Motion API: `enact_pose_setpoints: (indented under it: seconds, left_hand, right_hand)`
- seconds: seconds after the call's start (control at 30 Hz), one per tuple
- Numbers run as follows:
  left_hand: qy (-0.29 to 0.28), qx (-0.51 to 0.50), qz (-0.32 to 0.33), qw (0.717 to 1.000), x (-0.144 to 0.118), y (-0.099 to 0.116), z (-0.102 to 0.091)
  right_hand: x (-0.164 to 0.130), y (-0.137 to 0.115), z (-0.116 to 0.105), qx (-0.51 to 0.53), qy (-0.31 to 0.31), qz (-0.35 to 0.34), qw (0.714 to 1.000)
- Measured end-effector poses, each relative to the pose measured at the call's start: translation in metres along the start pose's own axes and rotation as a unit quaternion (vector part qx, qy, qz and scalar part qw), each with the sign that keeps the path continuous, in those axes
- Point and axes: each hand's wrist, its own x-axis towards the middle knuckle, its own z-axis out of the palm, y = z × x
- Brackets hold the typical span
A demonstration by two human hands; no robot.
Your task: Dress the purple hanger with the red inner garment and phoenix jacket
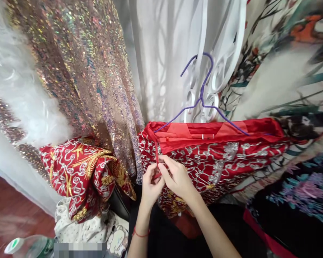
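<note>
A red skirt-like garment point(193, 157) with silver and gold embroidery is spread in front of me, its red lining showing along the top edge. The lower arms of a purple hanger point(201, 96) reach into that top opening. A thin red ribbon point(157, 152) hangs from the garment's left end. My left hand point(152, 181) pinches the ribbon low down, fingertips closed. Just beside it, my right hand point(174, 175) has thumb and fingers closed on the same ribbon, almost touching the left fingertips.
A folded red embroidered garment point(83, 175) lies at left on dotted white cloth point(88, 229). Behind it hang a sequined cloth point(97, 71) and white feathery trim point(29, 82). A white ornate frame point(218, 75) stands behind the hanger. A plastic bottle point(32, 245) is at lower left.
</note>
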Motion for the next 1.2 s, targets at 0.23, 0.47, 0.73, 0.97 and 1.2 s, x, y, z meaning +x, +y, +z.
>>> enact_pose_setpoints:
  seconds: [0.23, 0.47, 0.73, 0.97, 1.2]
  left_hand:
    - [0.020, 0.074, 0.051, 0.996, 0.005, -0.001, -0.003]
    - [0.074, 0.035, 0.005, 0.997, -0.003, 0.006, 0.014]
    - [0.135, -0.026, -0.038, 0.990, -0.005, 0.013, 0.015]
    - [0.158, -0.011, -0.028, 0.987, -0.008, 0.018, 0.014]
    - [0.114, 0.118, 0.068, 0.984, 0.041, 0.043, -0.012]
  right_hand:
    - [-0.020, 0.017, 0.009, 0.119, 0.102, -0.081, 0.984]
    - [-0.012, 0.028, 0.025, 0.340, 0.143, 0.143, 0.918]
    - [0.000, 0.026, 0.018, 0.458, -0.012, 0.150, 0.876]
    - [-0.012, 0.040, 0.023, 0.409, 0.045, 0.212, 0.886]
    - [-0.020, 0.049, -0.025, 0.351, 0.167, 0.198, 0.900]
